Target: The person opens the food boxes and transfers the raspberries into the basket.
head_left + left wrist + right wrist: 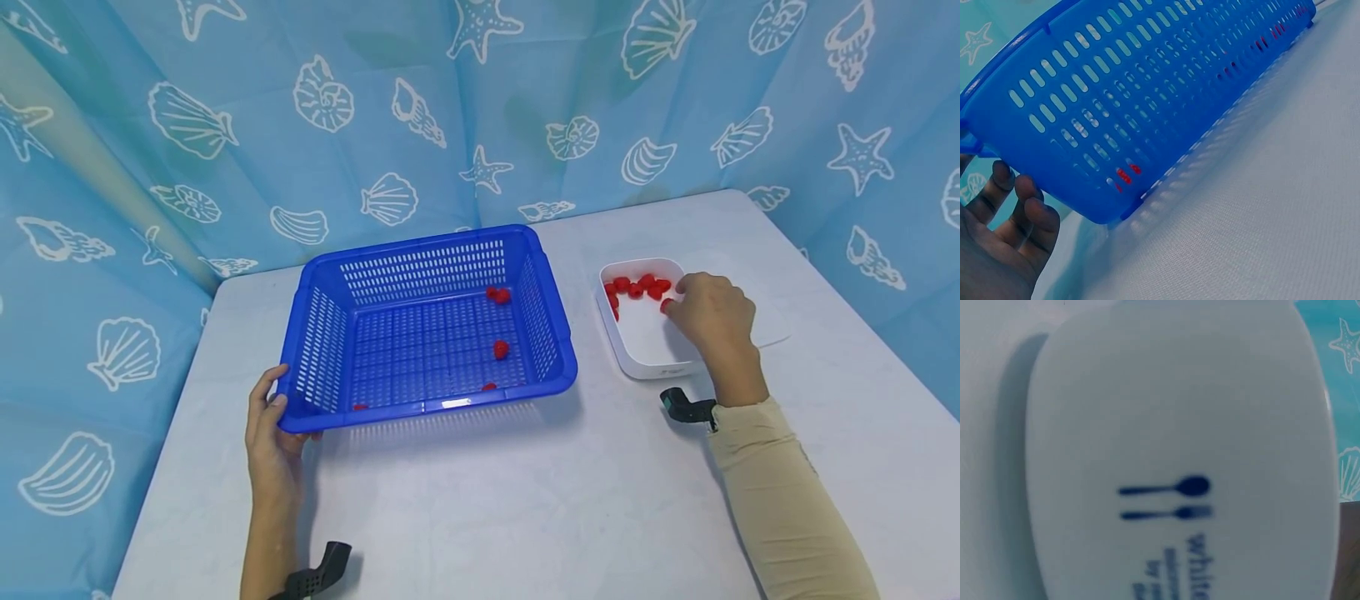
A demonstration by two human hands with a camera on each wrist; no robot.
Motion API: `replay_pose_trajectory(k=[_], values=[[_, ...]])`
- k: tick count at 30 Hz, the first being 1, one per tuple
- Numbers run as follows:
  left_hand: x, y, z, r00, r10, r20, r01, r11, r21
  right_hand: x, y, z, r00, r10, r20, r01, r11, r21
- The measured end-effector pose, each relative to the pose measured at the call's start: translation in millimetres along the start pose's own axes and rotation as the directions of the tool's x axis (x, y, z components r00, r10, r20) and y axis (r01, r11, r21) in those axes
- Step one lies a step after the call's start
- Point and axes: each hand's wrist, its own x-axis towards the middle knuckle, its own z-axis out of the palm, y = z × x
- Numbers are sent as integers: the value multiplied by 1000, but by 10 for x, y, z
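Note:
A blue plastic basket [427,408] with slotted walls stands on the table, a few red raspberries [501,349] scattered over its floor. My left hand [273,442] grips the basket's near left corner, thumb at the rim and fingers below it; the left wrist view shows the curled fingers [1041,215] against the outer wall. To the right, a white container [651,368] holds several raspberries along its far and left sides. Over its right side my right hand [712,312] pinches one raspberry [667,306]. The right wrist view is mostly filled by the container's printed wall [1179,412].
A white cloth covers the table [480,508]. A pale, see-through flat sheet or lid [768,312] lies right of the container, partly behind my right hand. A blue curtain [525,83] with shell prints hangs close behind the table and along its sides.

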Motion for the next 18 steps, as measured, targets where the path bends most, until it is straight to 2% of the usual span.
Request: replay_pose_trajectory(k=[9, 18], values=[[14, -15, 15, 1000, 0, 4, -1, 1000, 3, -1, 0, 66, 997, -42, -68, 37, 997, -69], [4, -8, 3, 1000, 2, -5, -2, 1000, 15, 2, 1, 91, 996, -54, -71, 50, 998, -47]])
